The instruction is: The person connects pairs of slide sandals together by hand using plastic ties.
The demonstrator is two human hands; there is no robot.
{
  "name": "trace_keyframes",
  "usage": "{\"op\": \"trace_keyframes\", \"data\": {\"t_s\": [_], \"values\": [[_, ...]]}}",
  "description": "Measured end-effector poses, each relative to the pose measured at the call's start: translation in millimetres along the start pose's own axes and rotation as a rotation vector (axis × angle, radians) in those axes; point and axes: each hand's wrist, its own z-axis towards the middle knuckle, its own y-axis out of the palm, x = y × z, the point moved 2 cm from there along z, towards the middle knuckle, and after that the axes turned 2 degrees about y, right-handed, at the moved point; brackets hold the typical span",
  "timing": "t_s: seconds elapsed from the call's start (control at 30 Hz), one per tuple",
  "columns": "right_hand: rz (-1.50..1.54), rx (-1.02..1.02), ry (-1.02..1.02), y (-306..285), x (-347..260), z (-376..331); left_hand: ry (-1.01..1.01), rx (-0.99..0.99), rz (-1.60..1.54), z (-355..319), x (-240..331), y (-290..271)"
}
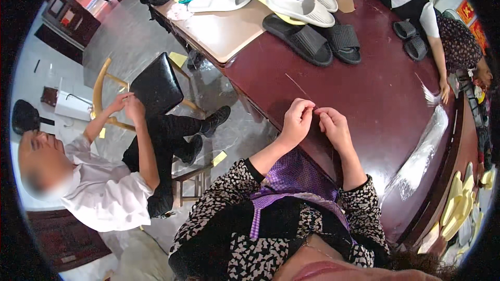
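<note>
Near the table's edge, my left hand (pixel 298 120) and my right hand (pixel 333 126) are close together, thumbs and forefingers pinched. A thin, pale strand (pixel 298 86) runs from between the fingertips out over the table, toward the upper left. Its exact kind is too fine to make out. Both pinches appear to be on it, though the fingers hide the part between them. On the right side of the table lie a fanned bunch of thin white strands (pixel 429 97) and a long clear plastic bag (pixel 423 151).
Black slide sandals (pixel 312 41) and a pile of white and yellow ones (pixel 302 8) occupy the table's (pixel 359 91) far side. A co-worker's hand (pixel 445 91) rests by the white strands. Another person sits at left beside a chair (pixel 156 83). Yellow slippers (pixel 458 205) stand at right.
</note>
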Motion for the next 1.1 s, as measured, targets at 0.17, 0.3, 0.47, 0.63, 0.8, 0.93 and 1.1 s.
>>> {"op": "trace_keyframes", "data": {"t_s": [0.17, 0.3, 0.47, 0.63, 0.8, 0.93, 1.1], "values": [[-0.03, -0.006, 0.003, -0.6, -1.2, -0.1, -0.01, 0.006, -0.015, 0.2, 0.6, 0.9], [-0.033, -0.007, 0.019, -1.1, -2.2, -0.8, 0.004, 0.005, -0.011, 0.7, 1.6, 1.0], [0.001, -0.004, 0.044, 0.5, -2.6, -1.1, 0.033, 0.011, -0.011, -0.9, -2.0, 0.6], [-0.013, -0.001, 0.025, -1.4, 3.4, -0.1, 0.018, -0.002, -0.016, -0.8, -0.1, 1.1], [-0.005, -0.018, 0.025, -1.2, 1.6, -0.1, 0.007, 0.004, -0.023, -1.1, 0.7, 1.2], [0.002, -0.017, 0.016, -2.0, 4.7, 0.6, 0.008, -0.011, -0.003, -1.3, -1.6, 1.4], [-0.006, -0.012, 0.02, -2.0, 2.1, -1.3, 0.002, -0.026, 0.006, -1.0, 1.7, 1.1]]}}
